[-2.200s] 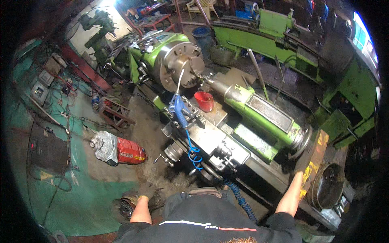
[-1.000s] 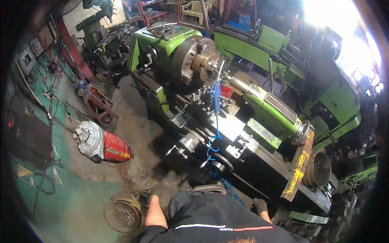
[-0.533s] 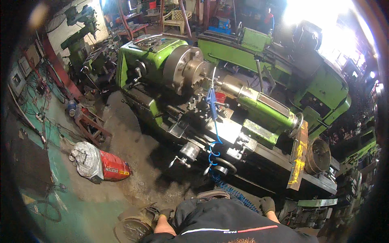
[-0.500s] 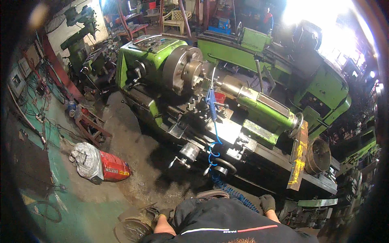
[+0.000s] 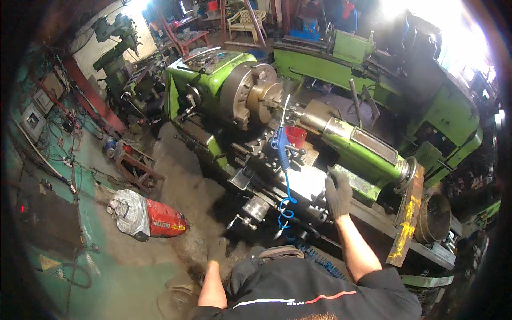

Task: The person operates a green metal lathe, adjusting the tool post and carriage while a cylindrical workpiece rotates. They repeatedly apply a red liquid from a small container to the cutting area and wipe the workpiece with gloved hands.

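The lathe carriage (image 5: 306, 180) lies just left of the right-hand fingers (image 5: 341, 184).

Bare metal, glossy green paint, smooth plastic and matt cloth.
The far-left headstock (image 5: 213, 80) wears glossy green paint, while the tailstock (image 5: 360, 145) is duller and chipped; the chuck (image 5: 234, 96) is bare metal with a dull, smooth sheen, and the carriage top (image 5: 308, 178) is flat metal, shining brightly. The air gun (image 5: 280, 143) looks like smooth blue plastic, as does the red tub (image 5: 295, 137). The right hand (image 5: 337, 194) wears a matt, dark cloth glove; the near shirt (image 5: 314, 285) is matt black cloth. At left, crumpled, slightly shiny plastic sheeting (image 5: 128, 212) covers one end of a smooth red container (image 5: 166, 218). The floor (image 5: 184, 178) looks rough and matt.
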